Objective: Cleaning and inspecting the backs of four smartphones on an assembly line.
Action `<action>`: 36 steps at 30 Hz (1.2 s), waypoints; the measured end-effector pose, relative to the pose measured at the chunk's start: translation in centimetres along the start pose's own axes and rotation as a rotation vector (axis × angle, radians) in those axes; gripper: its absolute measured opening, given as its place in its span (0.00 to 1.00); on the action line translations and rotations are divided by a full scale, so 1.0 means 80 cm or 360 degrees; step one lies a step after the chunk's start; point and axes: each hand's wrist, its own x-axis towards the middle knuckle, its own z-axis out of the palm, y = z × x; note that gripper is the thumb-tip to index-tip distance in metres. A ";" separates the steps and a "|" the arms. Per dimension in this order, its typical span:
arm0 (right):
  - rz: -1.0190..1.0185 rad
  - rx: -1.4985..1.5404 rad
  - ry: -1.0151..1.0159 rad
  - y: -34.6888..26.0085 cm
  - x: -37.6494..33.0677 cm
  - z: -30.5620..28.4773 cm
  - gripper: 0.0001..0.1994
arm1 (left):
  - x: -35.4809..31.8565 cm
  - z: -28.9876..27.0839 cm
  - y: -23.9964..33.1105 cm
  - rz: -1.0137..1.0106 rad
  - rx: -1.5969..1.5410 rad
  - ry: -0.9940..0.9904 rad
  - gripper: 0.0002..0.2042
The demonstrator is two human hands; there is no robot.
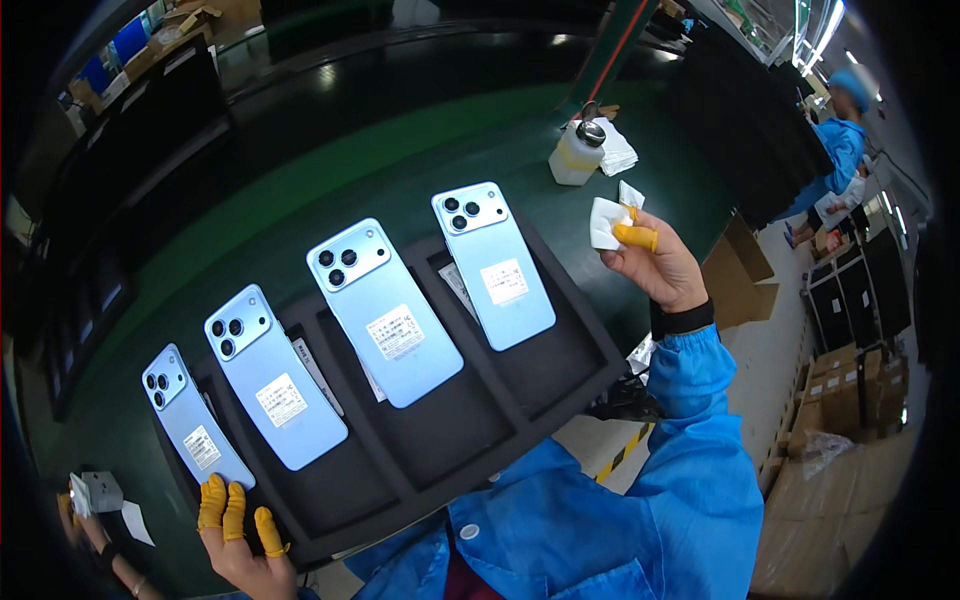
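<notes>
The leftmost phone [178, 412], blue, lay back-side up at the lower left of the frame, at the left end of a black tray [520, 402]; two yellow-capped fingertips of the left hand [243, 558] rested close together on its lower end, while a third yellow-capped digit stood apart to their right; the right hand [660, 268], right of the frame's centre, pinched a folded white wipe [606, 222] between thumb and fingers; a second phone [252, 362], a third phone [376, 284] and a fourth phone [500, 246] stepped up toward the upper centre, all back-side up, with three lenses at the upper end and a white label lower down; the tray stood on a dark green tabletop [562, 228]. Above the wipe were a bottle [574, 160] with a dark cap and, just beside it, some white cloths [619, 152]; another person's hand [90, 528] was near a small pale box [102, 492] at the lower left edge; a person in blue [838, 150] was at the upper right.
</notes>
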 end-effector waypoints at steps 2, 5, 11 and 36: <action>0.0154 -0.0039 0.0134 -0.002 0.011 0.001 0.17 | 0.008 -0.002 -0.003 0.0061 -0.0023 0.0136 0.12; -0.0133 -0.0394 0.0406 -0.028 0.031 0.020 0.15 | 0.007 -0.032 -0.022 0.0131 -0.0277 0.0233 0.16; -0.1815 -0.2574 0.0706 -0.051 0.127 -0.024 0.13 | -0.006 -0.015 -0.187 -0.0693 -0.0591 0.0207 0.21; -0.0155 -0.1401 0.0325 0.079 0.151 0.073 0.12 | 0.029 0.059 -0.166 -0.0621 -0.1708 -0.0120 0.29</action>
